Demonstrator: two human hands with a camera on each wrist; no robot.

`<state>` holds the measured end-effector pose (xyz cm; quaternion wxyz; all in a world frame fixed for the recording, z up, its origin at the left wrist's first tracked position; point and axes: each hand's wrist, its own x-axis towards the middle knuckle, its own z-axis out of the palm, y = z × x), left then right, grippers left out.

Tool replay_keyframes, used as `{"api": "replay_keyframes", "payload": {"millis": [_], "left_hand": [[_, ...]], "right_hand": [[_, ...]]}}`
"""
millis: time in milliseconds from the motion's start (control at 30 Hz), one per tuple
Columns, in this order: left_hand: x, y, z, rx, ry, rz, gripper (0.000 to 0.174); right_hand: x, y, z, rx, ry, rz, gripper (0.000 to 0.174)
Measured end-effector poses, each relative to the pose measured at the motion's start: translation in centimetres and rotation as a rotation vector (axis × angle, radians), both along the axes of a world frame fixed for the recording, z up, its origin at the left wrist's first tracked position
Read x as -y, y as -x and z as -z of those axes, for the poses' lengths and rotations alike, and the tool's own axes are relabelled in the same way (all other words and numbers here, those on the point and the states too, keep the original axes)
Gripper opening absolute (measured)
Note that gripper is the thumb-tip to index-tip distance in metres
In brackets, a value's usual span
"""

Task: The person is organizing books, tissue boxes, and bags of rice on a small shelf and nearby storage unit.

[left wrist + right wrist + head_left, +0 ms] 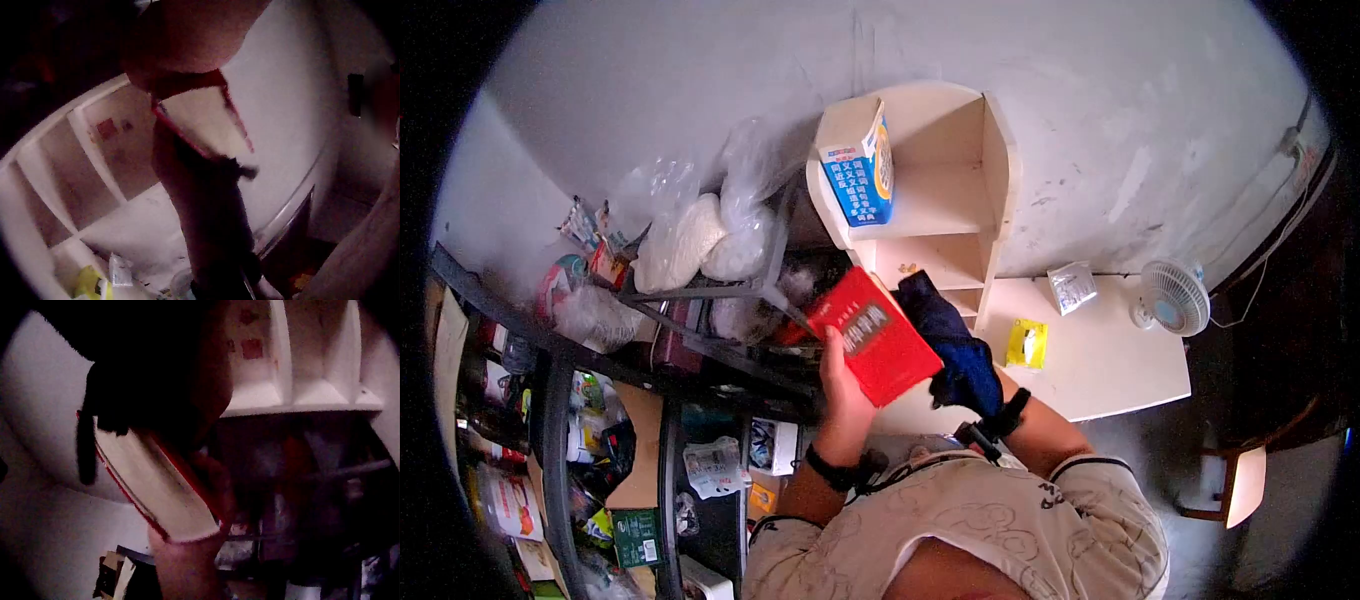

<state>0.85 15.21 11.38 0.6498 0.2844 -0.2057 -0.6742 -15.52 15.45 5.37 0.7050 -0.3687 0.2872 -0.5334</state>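
Observation:
My left hand (843,385) holds a thick red book (878,340), a dictionary by its look, with the cover facing up and the thumb over its edge. A dark navy cloth (955,345) lies against the book's right side. It drapes over my right hand (215,384), hiding most of the fingers, and bunches as though gripped. In the right wrist view, the pale page block of the book shows between its red covers, with the cloth overlapping its upper end. The left wrist view shows the pages from another side, the cloth right at their edge.
A white shelf unit (997,190) holds a blue-and-white book (858,175) upright. On the white desk (1100,350) are a yellow packet (1027,343), a silvery packet (1072,287) and a small fan (1175,297). A dark metal rack (555,430) with bags and boxes stands left.

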Motion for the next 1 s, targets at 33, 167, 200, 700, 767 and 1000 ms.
{"api": "replay_keyframes", "payload": {"millis": [33,167,200,700,767,1000], "left_hand": [[0.8,0.3,-0.2,-0.049,-0.064,-0.046,0.058],[3.5,0.4,-0.7,-0.090,0.053,-0.160,0.064],[3.8,0.1,-0.5,0.014,0.124,-0.236,0.064],[-1.3,2.4,0.0,1.083,0.644,-0.221,0.046],[-0.9,3.5,-0.9,0.945,0.711,-0.217,0.042],[-1.8,2.3,-1.3,1.252,0.949,-0.340,0.054]], "right_hand": [[-0.7,-0.4,-0.1,-0.030,0.031,0.002,0.032],[-2.4,-1.7,-0.5,-0.274,0.263,-0.036,0.033],[-2.6,-1.7,-0.5,-0.386,0.364,-0.047,0.033],[-3.3,1.6,-7.6,-0.727,0.930,0.938,0.048],[-3.6,2.4,-9.6,-1.045,1.027,0.936,0.050],[0.8,7.8,-7.5,-1.035,0.516,0.807,0.036]]}}
